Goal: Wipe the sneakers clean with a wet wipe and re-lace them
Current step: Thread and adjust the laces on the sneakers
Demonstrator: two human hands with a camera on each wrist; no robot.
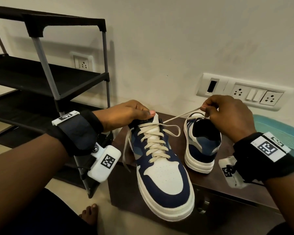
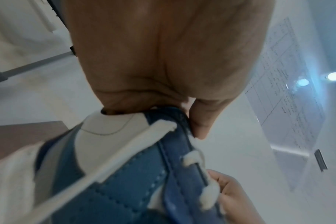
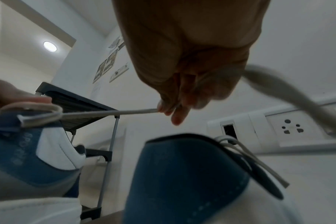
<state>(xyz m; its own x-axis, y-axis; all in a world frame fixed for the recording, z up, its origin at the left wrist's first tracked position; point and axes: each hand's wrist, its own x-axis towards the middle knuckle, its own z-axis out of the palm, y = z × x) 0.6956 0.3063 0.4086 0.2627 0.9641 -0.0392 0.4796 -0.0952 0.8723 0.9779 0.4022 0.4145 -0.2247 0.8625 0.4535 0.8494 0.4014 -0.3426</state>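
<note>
Your head camera looks down on the worktop [image 1: 227,189]. Each wrist camera sits very close under its hand, looking up at the wall. All three see the laced shoe [image 1: 161,167].

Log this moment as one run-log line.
step: re-lacing | left hand: grips near sneaker collar | right hand: pinches lace taut | far sneaker: on table

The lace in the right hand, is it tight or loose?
Tight: the lace runs straight from the near sneaker to the pinching right hand.
</note>
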